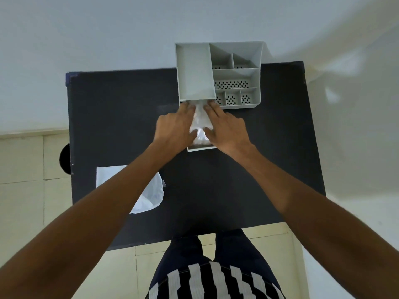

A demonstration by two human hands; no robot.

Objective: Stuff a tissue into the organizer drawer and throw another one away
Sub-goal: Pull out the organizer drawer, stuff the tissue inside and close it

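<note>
A grey plastic organizer (pixel 237 72) with several compartments stands at the far edge of the black table (pixel 248 180). Its drawer (pixel 200 149) is pulled out toward me. A crumpled white tissue (pixel 199 124) lies in the drawer. My left hand (pixel 174 128) and my right hand (pixel 226 128) press on the tissue from either side, fingers spread flat on it. A second white tissue (pixel 151 195) lies flat at the near left of the table, partly hidden by my left forearm.
A dark round object (pixel 64 158), perhaps a bin, shows on the floor just past the table's left edge. A pale wall runs behind the table. Tiled floor lies on the left and in front.
</note>
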